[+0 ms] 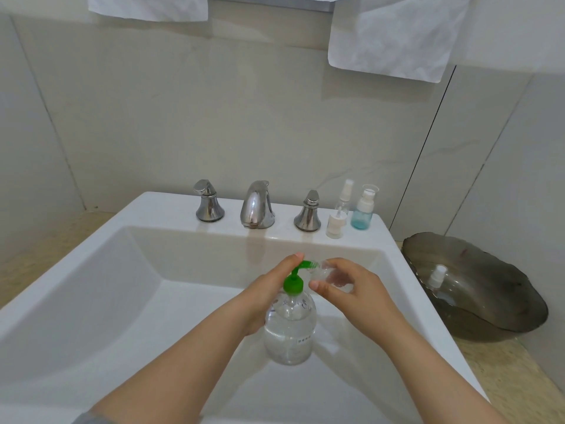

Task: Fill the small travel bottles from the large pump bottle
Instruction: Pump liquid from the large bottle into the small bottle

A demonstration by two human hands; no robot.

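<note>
A large clear pump bottle (289, 325) with a green pump head (295, 280) stands in the white sink basin (128, 301). My left hand (269, 289) holds the bottle's neck from the left, with a finger on top of the pump head. My right hand (345, 286) grips a small clear travel bottle (331, 272), tilted, its mouth at the green spout. On the sink's back ledge to the right stand a small white-capped bottle (334, 223), a clear spray bottle (345, 197) and a blue-tinted pump bottle (363, 211).
A chrome faucet (257, 206) with two handles (208, 201) (308, 212) sits on the back ledge. A dark glass bowl (489, 301) on the counter to the right holds a white spray cap (437, 275). White towels (397, 35) hang above on the wall.
</note>
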